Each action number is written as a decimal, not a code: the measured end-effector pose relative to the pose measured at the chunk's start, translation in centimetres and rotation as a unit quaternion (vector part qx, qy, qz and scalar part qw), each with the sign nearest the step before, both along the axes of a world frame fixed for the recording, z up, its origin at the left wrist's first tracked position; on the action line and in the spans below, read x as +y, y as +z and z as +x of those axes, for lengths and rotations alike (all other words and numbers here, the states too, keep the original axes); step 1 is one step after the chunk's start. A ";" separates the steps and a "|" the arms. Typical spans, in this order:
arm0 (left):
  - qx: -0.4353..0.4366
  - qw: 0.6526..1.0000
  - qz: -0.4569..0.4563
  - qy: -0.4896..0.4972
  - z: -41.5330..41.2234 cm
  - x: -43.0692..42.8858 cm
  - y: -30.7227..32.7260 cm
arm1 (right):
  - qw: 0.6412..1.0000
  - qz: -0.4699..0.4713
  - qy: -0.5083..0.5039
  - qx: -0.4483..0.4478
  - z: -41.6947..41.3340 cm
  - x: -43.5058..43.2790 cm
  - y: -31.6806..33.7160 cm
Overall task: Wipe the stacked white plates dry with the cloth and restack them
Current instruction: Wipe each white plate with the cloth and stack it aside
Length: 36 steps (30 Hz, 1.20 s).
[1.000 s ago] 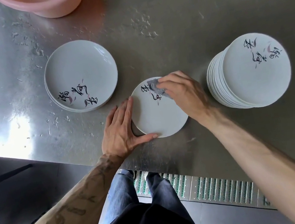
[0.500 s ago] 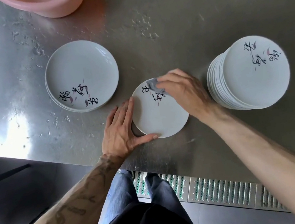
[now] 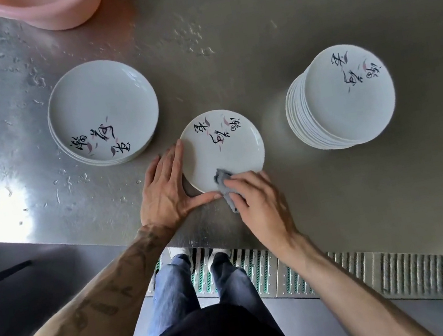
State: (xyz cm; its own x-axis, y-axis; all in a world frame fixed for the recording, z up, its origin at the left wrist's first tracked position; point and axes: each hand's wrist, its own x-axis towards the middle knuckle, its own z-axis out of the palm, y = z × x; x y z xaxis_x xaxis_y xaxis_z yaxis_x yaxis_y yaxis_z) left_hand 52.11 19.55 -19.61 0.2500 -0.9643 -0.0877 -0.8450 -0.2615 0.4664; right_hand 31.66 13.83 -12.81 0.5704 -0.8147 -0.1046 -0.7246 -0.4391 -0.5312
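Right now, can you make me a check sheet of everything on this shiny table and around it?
Surface: steel table, with water drops on its left and far parts.
Job's things: single plate lying flat at the near edge; short stack to its left; tall stack to its right, leaning a little; grey cloth on the single plate's near rim.
Clutter: pink tub at the far edge, partly out of view.
Hands: left hand flat against the single plate's left rim; right hand pressing the cloth.
Cables: nothing seen.
Surroundings: floor drain grate below the table edge.
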 end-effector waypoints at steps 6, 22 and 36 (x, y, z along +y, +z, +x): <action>-0.005 1.000 -0.007 -0.005 -0.2 -0.1 0.2 | 0.997 -0.031 -0.058 0.044 -0.7 -6.2 0.2; -0.188 0.948 -0.030 -0.256 -1.7 0.3 2.6 | 0.982 -0.026 -0.185 -0.027 -2.0 -0.8 0.0; 0.052 0.992 -0.092 -0.066 -4.9 -1.6 11.4 | 0.849 0.102 -0.383 -0.350 0.0 -3.2 5.4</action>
State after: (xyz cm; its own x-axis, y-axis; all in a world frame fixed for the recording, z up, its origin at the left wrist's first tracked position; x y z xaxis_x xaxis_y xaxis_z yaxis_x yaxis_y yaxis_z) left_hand 47.19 17.96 -8.17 0.1202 -0.9900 0.0733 -0.8110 -0.0553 0.5825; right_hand 31.66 10.62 -7.37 -0.1384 -0.9800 -0.1432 -0.2314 0.1726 -0.9574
